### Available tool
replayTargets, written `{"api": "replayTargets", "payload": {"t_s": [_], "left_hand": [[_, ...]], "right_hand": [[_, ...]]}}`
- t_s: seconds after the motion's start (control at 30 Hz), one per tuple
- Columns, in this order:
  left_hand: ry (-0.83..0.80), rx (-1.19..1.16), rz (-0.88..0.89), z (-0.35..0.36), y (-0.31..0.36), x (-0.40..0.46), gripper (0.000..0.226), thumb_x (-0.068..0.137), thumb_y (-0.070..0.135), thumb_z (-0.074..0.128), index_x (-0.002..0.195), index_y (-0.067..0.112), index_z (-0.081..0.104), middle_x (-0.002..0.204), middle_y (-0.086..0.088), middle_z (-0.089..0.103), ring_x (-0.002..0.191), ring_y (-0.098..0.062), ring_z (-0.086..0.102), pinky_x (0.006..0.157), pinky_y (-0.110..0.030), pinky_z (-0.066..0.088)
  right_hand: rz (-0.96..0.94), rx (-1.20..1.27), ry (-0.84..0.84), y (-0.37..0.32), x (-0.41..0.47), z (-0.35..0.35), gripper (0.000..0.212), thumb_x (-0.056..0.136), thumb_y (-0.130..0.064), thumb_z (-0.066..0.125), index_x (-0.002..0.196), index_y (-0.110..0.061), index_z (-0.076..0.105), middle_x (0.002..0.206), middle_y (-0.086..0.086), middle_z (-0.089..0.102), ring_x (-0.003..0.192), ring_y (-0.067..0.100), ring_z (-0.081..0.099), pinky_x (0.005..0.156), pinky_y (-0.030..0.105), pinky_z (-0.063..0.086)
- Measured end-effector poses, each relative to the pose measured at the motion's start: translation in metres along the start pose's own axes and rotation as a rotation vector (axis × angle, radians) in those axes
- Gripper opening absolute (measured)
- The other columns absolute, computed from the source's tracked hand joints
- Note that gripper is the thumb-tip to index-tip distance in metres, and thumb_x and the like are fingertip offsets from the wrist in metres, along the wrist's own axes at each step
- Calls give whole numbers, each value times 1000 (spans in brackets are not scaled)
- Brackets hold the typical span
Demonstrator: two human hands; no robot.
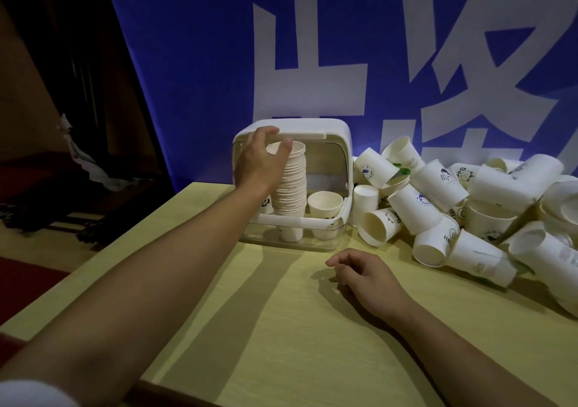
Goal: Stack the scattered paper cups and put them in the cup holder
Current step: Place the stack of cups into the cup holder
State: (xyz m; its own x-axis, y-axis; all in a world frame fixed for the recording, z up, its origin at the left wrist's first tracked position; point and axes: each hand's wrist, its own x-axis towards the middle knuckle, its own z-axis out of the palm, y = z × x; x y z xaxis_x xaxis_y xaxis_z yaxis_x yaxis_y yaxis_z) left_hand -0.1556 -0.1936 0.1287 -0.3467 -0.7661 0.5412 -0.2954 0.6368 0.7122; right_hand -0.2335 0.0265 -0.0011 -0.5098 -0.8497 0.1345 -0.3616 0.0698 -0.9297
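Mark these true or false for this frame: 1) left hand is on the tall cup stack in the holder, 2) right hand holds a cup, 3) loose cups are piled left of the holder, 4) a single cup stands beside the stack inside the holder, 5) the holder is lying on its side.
1) True. The left hand grips the top of the tall cup stack inside the cup holder.
2) False. The right hand rests on the table, holding nothing.
3) False. The loose cups are piled right of the holder.
4) True. A single cup stands upright right of the stack.
5) False. The holder stands upright.
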Motion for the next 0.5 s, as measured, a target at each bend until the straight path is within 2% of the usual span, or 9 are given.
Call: {"api": "replayTargets", "payload": {"t_s": [0.07, 0.17, 0.33, 0.4, 0.5], "left_hand": [[-52, 32, -67, 5, 3, -4, 46, 93, 57, 59, 132, 31, 56, 135, 6, 57, 119, -20, 55, 97, -40, 49], [-59, 85, -131, 11, -1, -12, 55, 88, 70, 55, 130, 34, 58, 136, 7, 59, 121, -23, 55, 101, -47, 47], [-59, 12, -200, 13, -3, -15, 57, 88, 69, 57, 135, 36, 55, 140, 4, 57, 125, -24, 53, 103, -47, 45], [-58, -45, -204, 14, 1, -18, 64, 88, 66, 60, 142, 35, 46, 144, 3, 53, 130, -25, 51, 105, -48, 44], [-83, -105, -243, 17, -1, -30, 90, 80, 63, 73, 150, 36, 23, 150, 1, 46, 132, -28, 47, 106, -51, 42]], "right_hand": [[-7, -9, 4, 1, 0, 0, 20, 99, -10, 54, 96, -20, 72, 72, 4, 66, 67, 6, 65, 70, 28, 54], [-13, -25, 0, 0, 0, -1, 21, 99, -11, 54, 97, -20, 72, 76, 12, 67, 66, 3, 64, 68, 24, 52], [-16, -39, -6, 0, 0, 0, 21, 99, -11, 54, 96, -23, 72, 75, 6, 67, 64, 6, 62, 64, 20, 50], [-17, -43, -5, 0, -1, 0, 21, 99, -10, 54, 96, -21, 72, 74, 6, 66, 64, 3, 62, 63, 19, 49], [-16, -41, -2, -2, -2, 0, 20, 100, -10, 54, 97, -19, 72, 73, 3, 66, 65, 0, 64, 64, 18, 48]]}}
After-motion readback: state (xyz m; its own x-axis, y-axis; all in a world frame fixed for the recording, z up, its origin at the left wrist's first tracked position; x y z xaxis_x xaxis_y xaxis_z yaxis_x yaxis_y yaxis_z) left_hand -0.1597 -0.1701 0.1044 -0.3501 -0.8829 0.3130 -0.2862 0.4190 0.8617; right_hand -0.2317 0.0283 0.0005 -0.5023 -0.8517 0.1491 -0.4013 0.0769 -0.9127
